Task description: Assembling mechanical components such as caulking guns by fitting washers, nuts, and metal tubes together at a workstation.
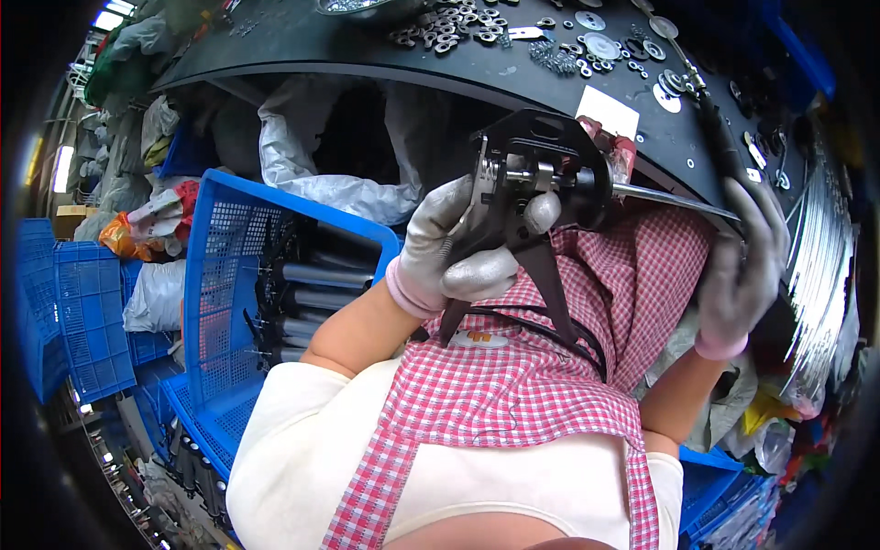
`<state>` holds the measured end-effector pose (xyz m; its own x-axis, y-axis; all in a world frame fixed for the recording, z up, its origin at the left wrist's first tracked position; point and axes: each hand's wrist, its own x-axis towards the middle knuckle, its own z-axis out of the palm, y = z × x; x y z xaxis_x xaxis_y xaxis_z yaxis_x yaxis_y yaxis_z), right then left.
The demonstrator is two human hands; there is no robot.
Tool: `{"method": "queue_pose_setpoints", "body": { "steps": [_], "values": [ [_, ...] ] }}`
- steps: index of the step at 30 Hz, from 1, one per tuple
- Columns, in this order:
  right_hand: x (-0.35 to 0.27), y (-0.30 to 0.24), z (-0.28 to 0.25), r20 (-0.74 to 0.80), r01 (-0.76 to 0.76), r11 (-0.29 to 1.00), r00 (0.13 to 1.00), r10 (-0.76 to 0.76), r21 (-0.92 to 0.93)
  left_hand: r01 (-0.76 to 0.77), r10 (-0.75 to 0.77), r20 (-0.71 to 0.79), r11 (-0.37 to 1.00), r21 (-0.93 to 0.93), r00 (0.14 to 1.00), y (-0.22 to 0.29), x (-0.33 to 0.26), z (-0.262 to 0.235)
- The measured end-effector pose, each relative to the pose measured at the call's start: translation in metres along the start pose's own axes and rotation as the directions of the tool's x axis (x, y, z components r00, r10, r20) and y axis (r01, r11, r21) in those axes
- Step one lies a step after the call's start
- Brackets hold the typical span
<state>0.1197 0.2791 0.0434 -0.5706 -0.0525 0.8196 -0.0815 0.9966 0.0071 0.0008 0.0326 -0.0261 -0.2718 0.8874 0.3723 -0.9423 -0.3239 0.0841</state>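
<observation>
Held up before my apron is a caulking gun (591, 174) with a black frame, two tapering black legs and a small spring at its left side. My left hand (454, 243), in a grey-coated glove, is closed around its left side, with the thumb across the front. From the frame a thin steel rod (674, 199) runs out to the right. The rod's far end meets my right hand (744, 261), also gloved, whose fingers are stretched and apart. Just above those fingertips lies a black bar-shaped handle (718, 133); whether they touch it, I cannot tell.
Small links (447, 27), springs (555, 57) and metal discs (601, 46) cover parts of the dark table (357, 50). A blue basket (220, 247) at left holds several grey tubes (321, 275). Thin metal rods (807, 284) are bundled at right. A white sack (293, 165) stands below the table.
</observation>
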Motion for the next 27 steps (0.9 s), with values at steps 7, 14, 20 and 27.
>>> {"method": "queue_pose_setpoints", "body": {
  "steps": [7,14,20,27],
  "values": [
    [0.007,0.001,0.022,0.237,0.172,0.893,0.928,-0.289,0.415,0.138,-0.099,0.202,0.973,-0.185,0.974,-0.008,0.002,0.000],
    [0.021,-0.010,-0.007,0.438,0.123,0.920,0.851,-0.291,0.372,0.048,-0.018,-0.179,0.985,0.166,0.984,-0.009,-0.006,0.035],
    [0.021,-0.015,-0.016,0.509,-0.024,0.905,0.833,-0.218,0.426,0.007,-0.011,-0.130,1.000,-0.026,0.991,-0.014,-0.007,0.023],
    [0.020,-0.011,-0.016,0.656,-0.379,0.698,0.735,-0.172,0.608,0.082,-0.078,-0.130,0.996,0.029,0.988,-0.007,-0.003,0.033]
  ]
}}
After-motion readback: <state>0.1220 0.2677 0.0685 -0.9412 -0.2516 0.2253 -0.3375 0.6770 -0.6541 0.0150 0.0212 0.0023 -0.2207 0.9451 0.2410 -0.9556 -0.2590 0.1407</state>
